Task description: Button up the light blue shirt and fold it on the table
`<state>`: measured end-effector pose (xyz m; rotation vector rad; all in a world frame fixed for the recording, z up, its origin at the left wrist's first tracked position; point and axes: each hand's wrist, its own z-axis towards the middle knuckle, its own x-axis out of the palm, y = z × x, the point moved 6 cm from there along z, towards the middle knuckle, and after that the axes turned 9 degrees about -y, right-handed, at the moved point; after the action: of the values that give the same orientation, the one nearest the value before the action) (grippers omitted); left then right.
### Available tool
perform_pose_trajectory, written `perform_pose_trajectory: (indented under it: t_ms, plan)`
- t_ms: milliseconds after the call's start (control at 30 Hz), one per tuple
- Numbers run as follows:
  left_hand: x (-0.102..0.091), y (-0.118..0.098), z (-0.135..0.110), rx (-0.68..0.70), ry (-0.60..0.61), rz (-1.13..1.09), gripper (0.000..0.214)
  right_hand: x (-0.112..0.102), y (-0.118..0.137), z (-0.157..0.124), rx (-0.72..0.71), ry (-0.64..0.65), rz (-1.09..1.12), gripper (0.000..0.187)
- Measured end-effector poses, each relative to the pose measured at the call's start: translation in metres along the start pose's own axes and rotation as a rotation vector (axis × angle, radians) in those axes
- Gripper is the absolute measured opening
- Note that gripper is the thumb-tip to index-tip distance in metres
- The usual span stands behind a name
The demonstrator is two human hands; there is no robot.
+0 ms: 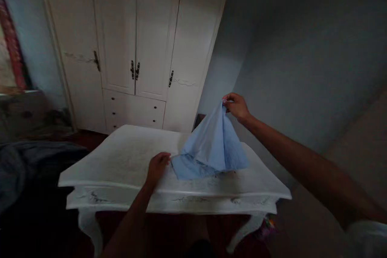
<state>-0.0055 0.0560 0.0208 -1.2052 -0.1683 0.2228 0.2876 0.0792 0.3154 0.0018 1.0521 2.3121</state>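
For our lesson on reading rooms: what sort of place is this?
Perhaps a bedroom in a home, judging by the tall white wardrobe, its drawers and the white table with curved legs.

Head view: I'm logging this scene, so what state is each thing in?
Blue cloth: unfolded in part, creased, held up at its peak, lower part spread over the table.
Right hand: pinching the cloth's peak.
Left hand: at the cloth's left corner, grip unclear.
Table: upright, partly covered by cloth.
Wardrobe doors: shut.
Drawers: shut.

There are two hands (157, 166) (237, 107), one cloth (210, 141), one table (130, 155), one wardrobe (134, 105) (four doors (157, 28))
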Motion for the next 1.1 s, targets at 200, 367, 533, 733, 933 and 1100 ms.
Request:
perform_pose_trajectory:
  t_ms: [200,367,533,733,933,1100]
  plan:
    - [0.008,-0.013,-0.008,0.116,0.006,0.118,0.043,0.007,0.0,-0.009,0.121,0.026,0.087,0.009]
    - [0.034,-0.05,-0.045,0.644,0.193,0.459,0.098,0.016,0.022,-0.021,0.257,-0.016,0.328,0.009]
    - [0.046,-0.069,-0.064,0.693,-0.075,0.545,0.098,0.036,0.039,-0.031,0.395,0.078,0.464,0.007]
    - [0.019,-0.109,-0.05,0.493,-0.279,0.312,0.015,0.016,0.029,-0.006,0.348,0.088,0.359,0.008]
    - [-0.009,-0.163,-0.015,0.225,-0.168,0.117,0.026,-0.016,-0.053,-0.004,0.247,0.074,-0.204,0.009]
    - [0.018,-0.142,0.0,0.106,0.087,0.249,0.042,-0.016,-0.101,-0.05,0.251,0.166,-0.395,0.02]
